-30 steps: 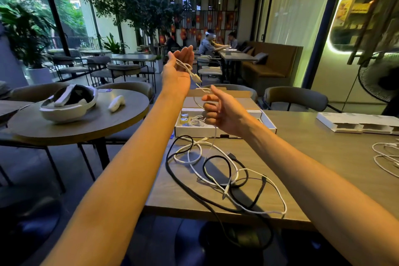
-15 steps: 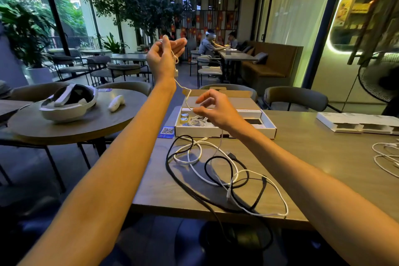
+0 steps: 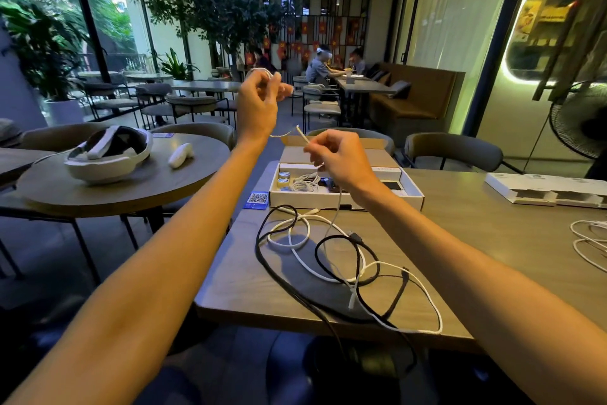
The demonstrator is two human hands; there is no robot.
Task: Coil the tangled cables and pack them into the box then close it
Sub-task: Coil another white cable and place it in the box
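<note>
Aloft, left hand, right hand fingers pinch thin white cable; round loops below.

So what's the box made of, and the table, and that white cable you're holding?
Box: looks like matt white cardboard, with a brown folded flap. Table: seems wood or wood-look, dull brown. White cable: probably smooth soft plastic or rubber; it hangs in loose bends.
</note>
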